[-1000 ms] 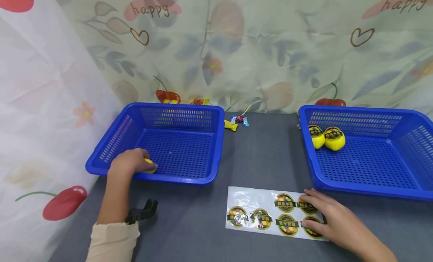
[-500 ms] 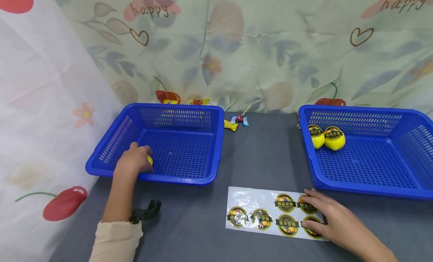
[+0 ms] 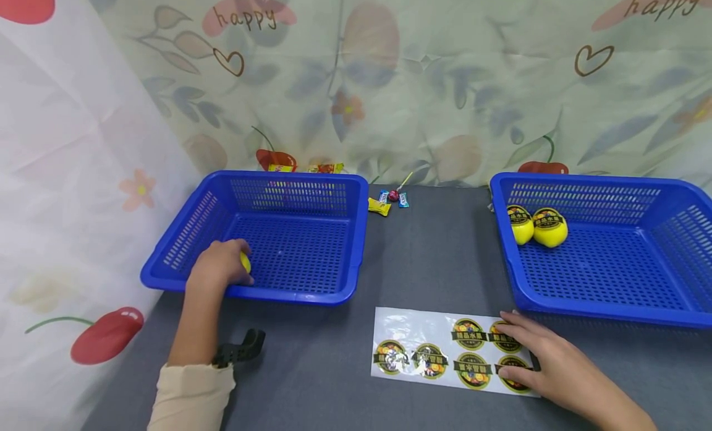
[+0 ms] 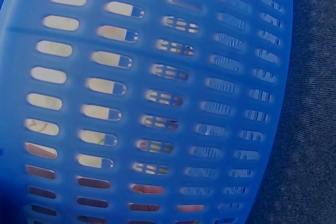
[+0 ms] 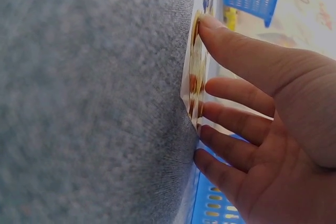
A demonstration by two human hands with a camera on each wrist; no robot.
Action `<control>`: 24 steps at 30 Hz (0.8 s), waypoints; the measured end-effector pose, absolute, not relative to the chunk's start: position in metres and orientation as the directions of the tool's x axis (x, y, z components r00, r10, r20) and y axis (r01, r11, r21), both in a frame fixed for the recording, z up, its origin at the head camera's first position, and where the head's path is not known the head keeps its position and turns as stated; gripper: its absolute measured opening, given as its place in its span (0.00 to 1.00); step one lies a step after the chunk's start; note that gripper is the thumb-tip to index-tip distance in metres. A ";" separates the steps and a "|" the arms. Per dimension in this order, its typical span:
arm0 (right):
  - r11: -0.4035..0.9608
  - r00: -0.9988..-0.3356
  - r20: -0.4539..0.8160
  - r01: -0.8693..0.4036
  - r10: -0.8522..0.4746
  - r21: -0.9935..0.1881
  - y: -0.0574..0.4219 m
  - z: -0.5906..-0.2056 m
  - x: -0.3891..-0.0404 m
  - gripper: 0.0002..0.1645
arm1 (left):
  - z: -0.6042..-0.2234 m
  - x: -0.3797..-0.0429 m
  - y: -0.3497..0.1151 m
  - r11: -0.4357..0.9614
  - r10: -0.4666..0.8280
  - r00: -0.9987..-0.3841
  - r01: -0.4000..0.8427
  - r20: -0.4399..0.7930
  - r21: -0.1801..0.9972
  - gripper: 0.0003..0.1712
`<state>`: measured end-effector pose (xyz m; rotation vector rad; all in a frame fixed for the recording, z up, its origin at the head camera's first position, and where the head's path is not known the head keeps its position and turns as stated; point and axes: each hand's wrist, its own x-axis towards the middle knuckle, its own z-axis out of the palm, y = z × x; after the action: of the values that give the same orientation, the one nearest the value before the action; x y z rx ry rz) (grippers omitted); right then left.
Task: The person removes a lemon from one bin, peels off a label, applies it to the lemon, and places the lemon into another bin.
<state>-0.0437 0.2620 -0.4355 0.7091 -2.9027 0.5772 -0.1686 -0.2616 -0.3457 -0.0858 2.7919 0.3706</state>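
My left hand reaches over the near rim of the left blue basket and has its fingers around a yellow round fruit, mostly hidden by the hand. Only the slotted basket wall and a bit of skin through the slots show in the left wrist view. On the sticker sheet, the fingertips of my right hand rest at its right end. Several round black-and-gold stickers are on this white sheet. From the right wrist view, the right hand's thumb and fingers are spread and touch the sheet.
The right blue basket has two yellow fruits with stickers by its left wall. Small candies and a lollipop lie between the baskets at the back. A patterned curtain stands behind.
My left hand, with the yellow fruit, has shifted slightly right and farther into the left basket, and then stayed nearly still. The right hand has stayed in place on the sheet.
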 end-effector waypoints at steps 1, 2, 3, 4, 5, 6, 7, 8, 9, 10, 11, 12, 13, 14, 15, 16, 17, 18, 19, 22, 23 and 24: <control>0.821 -0.888 0.177 -0.459 -0.424 -0.339 0.262 -0.435 -0.044 0.37 | -0.346 -0.169 -0.262 0.964 -0.018 -0.944 -0.104 -0.329 0.245 0.37; 0.823 -0.890 0.174 -0.456 -0.422 -0.339 0.262 -0.435 -0.044 0.37 | -0.346 -0.169 -0.262 0.963 -0.020 -0.943 -0.107 -0.333 0.246 0.37; 0.826 -0.892 0.168 -0.452 -0.420 -0.337 0.261 -0.435 -0.044 0.36 | -0.346 -0.169 -0.262 0.962 -0.022 -0.940 -0.112 -0.340 0.248 0.38; 0.825 -0.893 0.161 -0.450 -0.420 -0.342 0.261 -0.434 -0.044 0.36 | -0.346 -0.170 -0.262 0.962 -0.023 -0.938 -0.115 -0.346 0.248 0.39; 0.825 -0.894 0.157 -0.447 -0.419 -0.345 0.261 -0.434 -0.044 0.36 | -0.346 -0.170 -0.262 0.962 -0.022 -0.936 -0.115 -0.351 0.248 0.39; 0.827 -0.896 0.153 -0.443 -0.416 -0.346 0.261 -0.434 -0.044 0.36 | -0.346 -0.170 -0.262 0.962 -0.022 -0.935 -0.117 -0.355 0.248 0.40; 0.826 -0.896 0.153 -0.444 -0.417 -0.347 0.261 -0.434 -0.044 0.37 | -0.346 -0.171 -0.262 0.961 -0.020 -0.934 -0.116 -0.358 0.249 0.40; 0.825 -0.895 0.155 -0.446 -0.418 -0.348 0.261 -0.434 -0.044 0.37 | -0.346 -0.171 -0.262 0.961 -0.018 -0.933 -0.116 -0.359 0.252 0.40; 0.823 -0.894 0.157 -0.448 -0.420 -0.350 0.262 -0.435 -0.044 0.37 | -0.346 -0.171 -0.262 0.960 -0.015 -0.934 -0.114 -0.357 0.256 0.40; 0.820 -0.893 0.161 -0.450 -0.421 -0.353 0.262 -0.435 -0.044 0.37 | -0.346 -0.172 -0.262 0.959 -0.011 -0.936 -0.109 -0.352 0.261 0.40; 0.821 -0.892 0.166 -0.451 -0.420 -0.350 0.262 -0.435 -0.044 0.37 | -0.346 -0.172 -0.262 0.958 -0.006 -0.939 -0.103 -0.344 0.267 0.40; 0.821 -0.892 0.169 -0.452 -0.419 -0.349 0.262 -0.436 -0.044 0.37 | -0.346 -0.172 -0.262 0.957 0.000 -0.943 -0.097 -0.333 0.275 0.40; 0.821 -0.892 0.170 -0.453 -0.420 -0.348 0.262 -0.436 -0.044 0.37 | -0.346 -0.172 -0.262 0.955 0.010 -0.948 -0.084 -0.318 0.283 0.40; 0.821 -0.891 0.172 -0.453 -0.420 -0.348 0.262 -0.436 -0.044 0.37 | -0.347 -0.172 -0.261 0.955 0.020 -0.954 -0.070 -0.299 0.289 0.40; 0.821 -0.892 0.172 -0.452 -0.418 -0.348 0.262 -0.436 -0.044 0.37 | -0.347 -0.172 -0.261 0.954 0.030 -0.960 -0.056 -0.280 0.295 0.40; 0.822 -0.893 0.169 -0.451 -0.418 -0.348 0.262 -0.435 -0.044 0.37 | -0.347 -0.172 -0.261 0.953 0.039 -0.965 -0.041 -0.258 0.300 0.40; 0.824 -0.893 0.165 -0.450 -0.418 -0.346 0.262 -0.435 -0.044 0.37 | -0.347 -0.172 -0.260 0.951 0.045 -0.971 -0.030 -0.236 0.308 0.41; 0.825 -0.894 0.163 -0.448 -0.417 -0.344 0.262 -0.435 -0.043 0.37 | -0.347 -0.171 -0.259 0.948 0.049 -0.975 -0.022 -0.216 0.316 0.41; 0.826 -0.895 0.159 -0.447 -0.418 -0.345 0.262 -0.435 -0.043 0.37 | -0.347 -0.171 -0.258 0.946 0.051 -0.980 -0.015 -0.195 0.324 0.42; 0.825 -0.897 0.149 -0.442 -0.417 -0.351 0.261 -0.434 -0.043 0.37 | -0.347 -0.169 -0.252 0.933 0.036 -0.989 -0.017 -0.141 0.358 0.45; 0.829 -0.899 0.147 -0.438 -0.413 -0.349 0.261 -0.434 -0.043 0.37 | -0.347 -0.168 -0.250 0.928 0.029 -0.991 -0.021 -0.128 0.371 0.46; 0.827 -0.898 0.148 -0.439 -0.414 -0.351 0.261 -0.434 -0.043 0.37 | -0.346 -0.168 -0.247 0.924 0.022 -0.993 -0.024 -0.116 0.381 0.47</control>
<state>-0.0434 0.2613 -0.4341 0.6873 -2.9402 0.5895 -0.1680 -0.2472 -0.3464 -0.0018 2.9656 0.5892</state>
